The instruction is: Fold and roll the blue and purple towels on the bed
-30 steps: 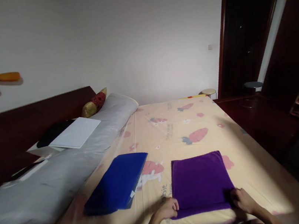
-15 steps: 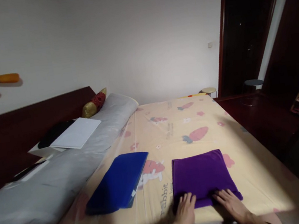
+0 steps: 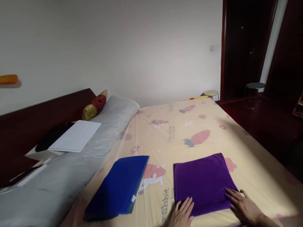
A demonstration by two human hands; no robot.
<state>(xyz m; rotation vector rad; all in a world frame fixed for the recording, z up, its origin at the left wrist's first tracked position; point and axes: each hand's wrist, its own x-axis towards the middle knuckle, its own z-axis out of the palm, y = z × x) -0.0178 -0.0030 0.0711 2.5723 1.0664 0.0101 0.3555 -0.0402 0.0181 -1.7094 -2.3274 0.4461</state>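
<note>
A folded purple cloth (image 3: 203, 181) lies flat as a rough square on the bed. My left hand (image 3: 182, 215) rests on its near left corner with the fingers stretched out. On the near right corner lies my right hand (image 3: 242, 205), its fingers also extended over the fabric. The cloth's near edge runs between the two hands, and both near corners are partly hidden under them. Left of it sits a dark blue folded piece (image 3: 119, 186), seemingly cloth, with a small white tag (image 3: 134, 198) on its right edge.
The bed carries a cream sheet (image 3: 171, 148) with carrot and rabbit prints. Along the headboard (image 3: 61, 104) runs a grey plastic-wrapped roll (image 3: 64, 179), bearing a white flat box lid (image 3: 76, 136) and a red-gold cushion (image 3: 96, 106). Two stools stand beyond the bed, near the door (image 3: 256, 37).
My hands have moved apart along the cloth's near edge, the right one outward to the corner. The raised fold along that edge now lies flatter. The view has shifted slightly.
</note>
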